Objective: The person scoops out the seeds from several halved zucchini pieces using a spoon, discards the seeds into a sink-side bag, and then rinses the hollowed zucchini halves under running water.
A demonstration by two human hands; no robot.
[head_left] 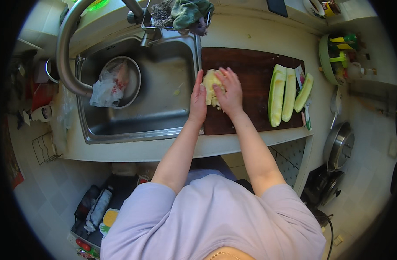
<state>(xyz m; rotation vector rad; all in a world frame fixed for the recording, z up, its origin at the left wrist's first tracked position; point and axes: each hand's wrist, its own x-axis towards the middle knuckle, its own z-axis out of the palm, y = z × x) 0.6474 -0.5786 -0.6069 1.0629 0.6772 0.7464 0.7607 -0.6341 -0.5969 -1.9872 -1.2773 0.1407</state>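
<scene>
A soft, pale yellow heap of gourd pulp [210, 81] lies at the left end of a dark wooden cutting board [253, 84], cupped between my hands. My left hand [198, 99] stands on edge against the heap's left side, fingers straight, near the sink's rim. My right hand [230, 92] lies over its right side with the fingers spread on it. Toward the board's right end rest green-skinned gourd pieces, a wide one [277, 97], a narrower one [289, 96] and a short one [304, 93]. Partly under them is a knife with a patterned blade [299, 76].
Left of the board is a steel sink [166, 81] holding a metal bowl [133, 91] with a plastic bag [109, 87] of reddish contents. A curved faucet [63, 55] arches over it. Cloths [190, 14] fill a rack behind. Lidded pans [340, 146] hang at the right.
</scene>
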